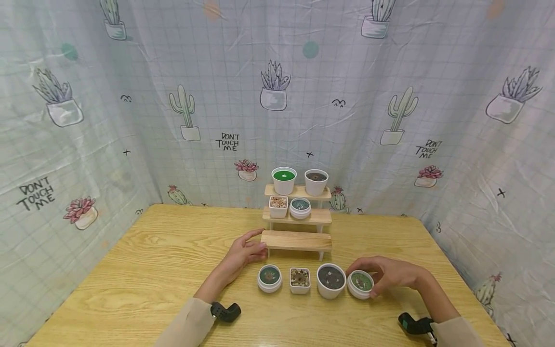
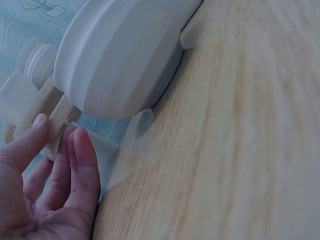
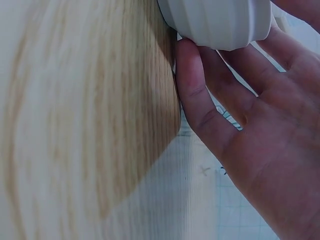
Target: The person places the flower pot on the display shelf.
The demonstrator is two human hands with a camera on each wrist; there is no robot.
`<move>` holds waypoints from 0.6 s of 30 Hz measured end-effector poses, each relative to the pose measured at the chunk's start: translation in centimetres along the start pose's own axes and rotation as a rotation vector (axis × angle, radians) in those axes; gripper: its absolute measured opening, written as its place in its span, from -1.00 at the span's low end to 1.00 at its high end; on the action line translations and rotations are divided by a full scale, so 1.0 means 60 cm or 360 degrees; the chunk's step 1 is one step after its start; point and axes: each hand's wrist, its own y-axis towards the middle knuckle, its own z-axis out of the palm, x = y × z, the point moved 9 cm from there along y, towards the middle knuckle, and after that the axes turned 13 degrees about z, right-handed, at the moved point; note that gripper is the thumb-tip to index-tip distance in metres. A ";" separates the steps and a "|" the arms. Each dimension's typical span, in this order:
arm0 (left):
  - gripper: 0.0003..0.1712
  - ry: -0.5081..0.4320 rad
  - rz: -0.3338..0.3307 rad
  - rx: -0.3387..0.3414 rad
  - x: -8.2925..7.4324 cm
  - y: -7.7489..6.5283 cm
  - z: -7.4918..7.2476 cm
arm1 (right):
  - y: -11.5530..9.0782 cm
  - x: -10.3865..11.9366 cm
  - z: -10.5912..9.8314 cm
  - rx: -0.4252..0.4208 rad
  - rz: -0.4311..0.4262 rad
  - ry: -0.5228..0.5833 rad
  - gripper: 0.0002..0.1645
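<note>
A tiered wooden stand (image 1: 297, 240) with three steps stands at the middle of the table. My left hand (image 1: 245, 251) pinches the left end of its lowest step, thumb on the board's edge and fingers curled beneath, as the left wrist view shows. My right hand (image 1: 390, 275) grips a round ribbed white pot (image 1: 361, 284) with a green top, thumb on the near side and fingers round the far side. In the right wrist view the pot (image 3: 215, 22) is slightly tipped, its base close to the tabletop, with a fingertip right at its lower edge.
Left of the held pot, in a row, are a tall dark-topped pot (image 1: 331, 282), a square pebble pot (image 1: 299, 280) and a round green-topped pot (image 1: 270, 278). More pots (image 1: 284, 182) fill the upper two steps. A cactus-print curtain (image 1: 277, 130) hangs behind the table (image 1: 182, 250).
</note>
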 end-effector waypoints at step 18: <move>-0.27 0.0004 0.0019 0.0021 -0.002 -0.002 0.003 | -0.002 0.001 0.001 0.0003 -0.0036 -0.0010 -0.25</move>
